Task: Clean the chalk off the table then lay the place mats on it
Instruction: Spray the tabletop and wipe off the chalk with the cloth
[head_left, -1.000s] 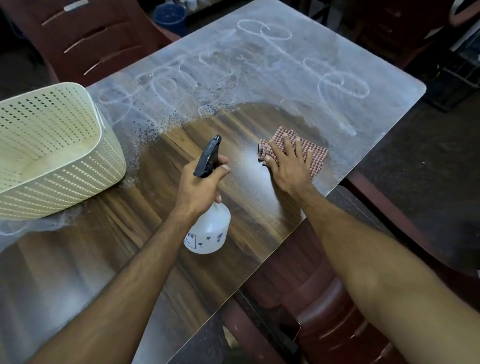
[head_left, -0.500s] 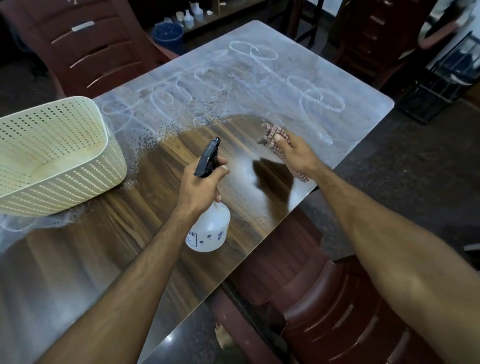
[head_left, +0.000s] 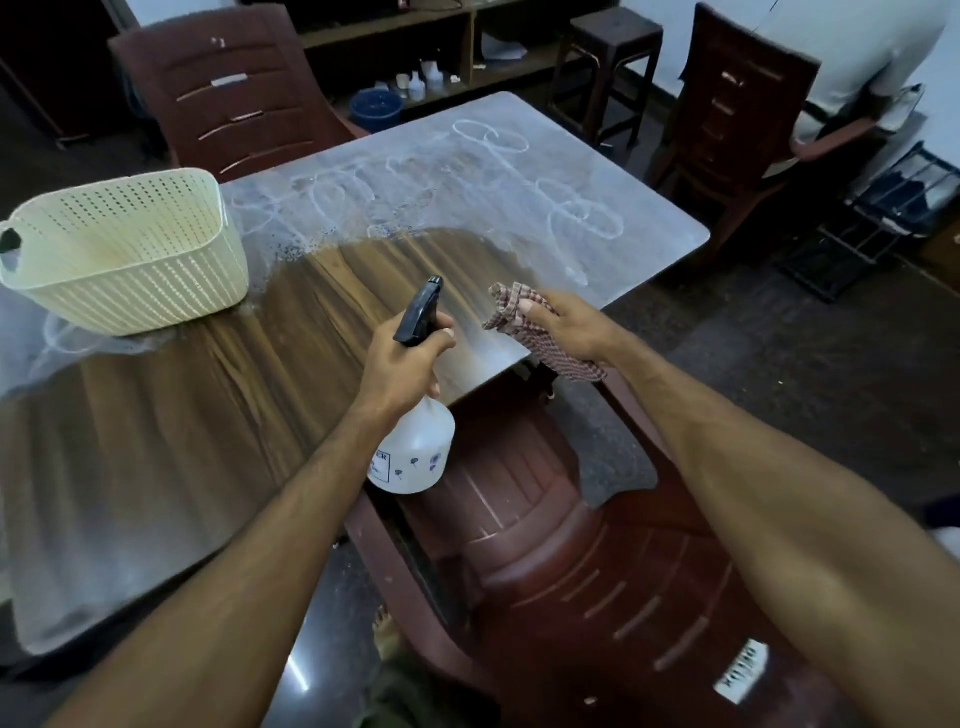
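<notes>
At the far left a cream perforated basket (head_left: 124, 254) sits on the wooden table (head_left: 156, 415), with a smear of white chalk residue on the tabletop beside its base. The near and middle stretch of the table shows dark, bare wood grain. Beyond that, the far half is pale with chalk (head_left: 467, 192), loops of scrawled writing visible in it, and a speckled edge runs where the bare patch meets the chalky part.

Moving along, the left hand (head_left: 402, 364) grips the neck of a white spray bottle (head_left: 413, 457), fingers curled round the black trigger head, whose nozzle points toward the far end of the table. The bottle's body hangs at the table's near edge.

Just right of it, the right hand (head_left: 566, 330) holds a red-and-white checked cloth (head_left: 519, 325), bunched in its fingers, over the table's edge; I cannot tell whether the cloth touches the wood. The two hands are near each other but apart.

Below them a reddish-brown plastic chair (head_left: 545, 545) stands tucked against the table. Another chair of the same kind (head_left: 228, 93) stands at the far side.
</notes>
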